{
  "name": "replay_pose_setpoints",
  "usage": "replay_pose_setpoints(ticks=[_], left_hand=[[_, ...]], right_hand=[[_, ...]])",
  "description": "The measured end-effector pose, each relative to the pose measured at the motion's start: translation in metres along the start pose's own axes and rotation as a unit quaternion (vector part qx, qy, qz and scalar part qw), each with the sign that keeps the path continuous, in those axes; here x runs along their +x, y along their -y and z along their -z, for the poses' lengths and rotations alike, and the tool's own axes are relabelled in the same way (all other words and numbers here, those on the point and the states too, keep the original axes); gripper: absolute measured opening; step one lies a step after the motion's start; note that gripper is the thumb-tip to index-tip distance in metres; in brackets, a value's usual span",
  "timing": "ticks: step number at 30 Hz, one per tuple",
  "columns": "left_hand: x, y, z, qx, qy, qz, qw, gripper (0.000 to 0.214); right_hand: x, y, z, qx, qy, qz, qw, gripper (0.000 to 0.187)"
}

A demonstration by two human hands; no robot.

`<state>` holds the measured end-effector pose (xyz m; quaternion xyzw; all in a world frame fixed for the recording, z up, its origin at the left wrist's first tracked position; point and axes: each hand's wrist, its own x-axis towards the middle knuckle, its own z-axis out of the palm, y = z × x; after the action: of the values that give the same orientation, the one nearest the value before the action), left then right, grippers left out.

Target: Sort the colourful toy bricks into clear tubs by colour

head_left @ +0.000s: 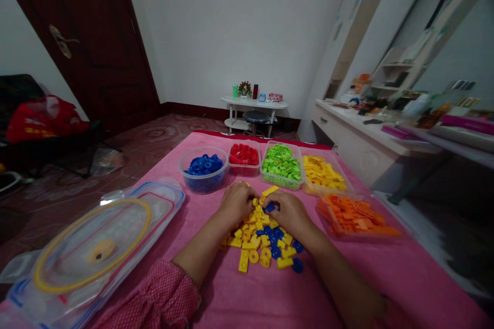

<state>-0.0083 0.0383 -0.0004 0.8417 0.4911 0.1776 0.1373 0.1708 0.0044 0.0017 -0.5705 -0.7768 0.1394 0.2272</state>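
Note:
A mixed pile of yellow building blocks (252,241) and blue building pieces (275,252), some of them ring-shaped, lies on the pink cloth (239,298). At the pile's far left edge is my left hand (237,203), its fingers curled down among the yellow blocks. What those fingertips hold, if anything, is hidden. Across from it, my right hand (288,212) has thumb and fingers closed around a blue piece (270,207). A longer yellow block strip (270,191) shows just beyond the right fingers.
Behind the pile stand a round tub (204,187) of blue pieces and boxes of red blocks (244,154), green blocks (281,162) and yellow blocks (324,174). Orange blocks (357,216) fill a box at right. Stacked lids (127,236) lie at left.

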Motion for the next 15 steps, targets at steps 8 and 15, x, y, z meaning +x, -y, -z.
replay_pose_setpoints(ticks=[8, 15], left_hand=[[-0.003, -0.007, 0.01, -0.073, -0.088, 0.002, 0.993, 0.017], [0.001, -0.03, 0.016, -0.703, 0.01, 0.181, 0.687, 0.031]], right_hand=[[0.006, -0.002, 0.006, 0.157, -0.066, 0.007, 0.985, 0.016], [0.0, 0.034, 0.033, 0.263, -0.203, 0.022, 0.943, 0.006]])
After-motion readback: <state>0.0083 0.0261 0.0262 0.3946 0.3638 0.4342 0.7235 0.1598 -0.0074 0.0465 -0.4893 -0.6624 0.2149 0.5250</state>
